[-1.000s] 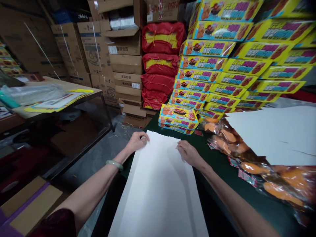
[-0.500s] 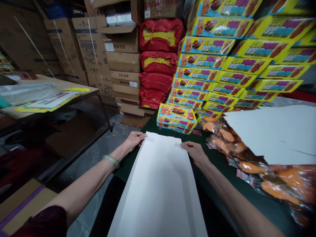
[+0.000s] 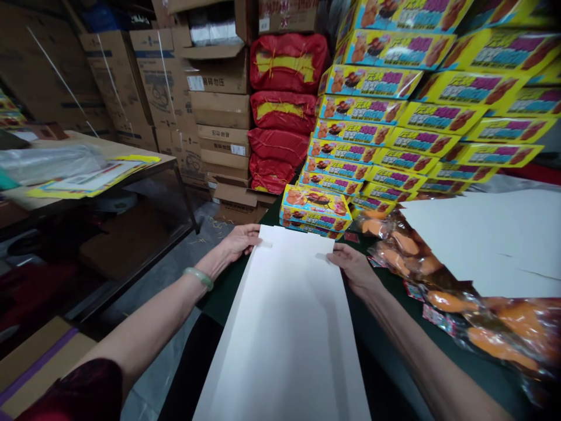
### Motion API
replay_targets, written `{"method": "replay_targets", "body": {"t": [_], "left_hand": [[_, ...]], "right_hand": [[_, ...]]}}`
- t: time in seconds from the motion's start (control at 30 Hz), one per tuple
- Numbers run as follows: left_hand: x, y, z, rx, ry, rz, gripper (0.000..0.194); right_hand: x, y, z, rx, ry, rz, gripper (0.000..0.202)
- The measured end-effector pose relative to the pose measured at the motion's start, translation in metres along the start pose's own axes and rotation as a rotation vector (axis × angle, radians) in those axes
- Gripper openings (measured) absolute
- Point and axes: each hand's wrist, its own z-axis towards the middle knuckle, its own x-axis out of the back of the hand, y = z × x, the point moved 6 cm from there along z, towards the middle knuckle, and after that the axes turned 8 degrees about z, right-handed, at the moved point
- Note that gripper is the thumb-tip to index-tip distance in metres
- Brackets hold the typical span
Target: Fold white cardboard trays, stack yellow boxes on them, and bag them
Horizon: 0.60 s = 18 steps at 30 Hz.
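A long white cardboard sheet stretches from the bottom edge up to the middle of the view, over the dark green table. My left hand pinches its far left corner, thumb on top. At the far right corner, my right hand has its fingers closed on the edge. Small yellow and blue printed boxes sit just beyond the sheet's far end.
Tall stacks of yellow printed boxes rise behind. Orange items in clear bags and white sheets lie on the right. A wooden table stands left; cartons and red bundles are behind.
The sheet's far end has moved slightly up and away and looks wider. My left hand has shifted a little up, and my right hand up and to the right, both still on the sheet.
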Motion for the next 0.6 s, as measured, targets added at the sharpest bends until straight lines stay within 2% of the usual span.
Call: {"method": "replay_targets", "body": {"t": [0.13,0.2,0.27,0.37,0.43,0.57,0.6], "left_hand": [[0.0,-0.004,-0.005,-0.042,0.005,0.07,0.016],[0.001,-0.006,-0.008,-0.05,-0.032,0.095,0.012],[0.0,-0.006,-0.009,-0.038,-0.113,0.103,0.012],[0.0,-0.004,-0.007,-0.005,-0.216,0.119,0.033],[-0.001,-0.001,-0.003,0.004,-0.245,0.17,0.04],[-0.006,0.003,0.005,-0.047,-0.346,0.437,0.04],[-0.007,0.005,0.006,-0.078,-0.377,0.53,0.038]], "right_hand": [[-0.011,-0.012,-0.006,0.204,-0.059,-0.214,0.019],[-0.014,-0.013,-0.009,0.228,-0.093,-0.278,0.016],[-0.014,-0.011,-0.011,0.175,-0.138,-0.278,0.017],[-0.014,-0.004,-0.009,0.0,-0.255,-0.244,0.033],[-0.013,-0.002,-0.004,-0.111,-0.338,-0.231,0.042],[-0.016,-0.007,0.012,-0.233,-0.484,-0.303,0.042],[-0.019,-0.011,0.015,-0.212,-0.54,-0.398,0.039]]}}
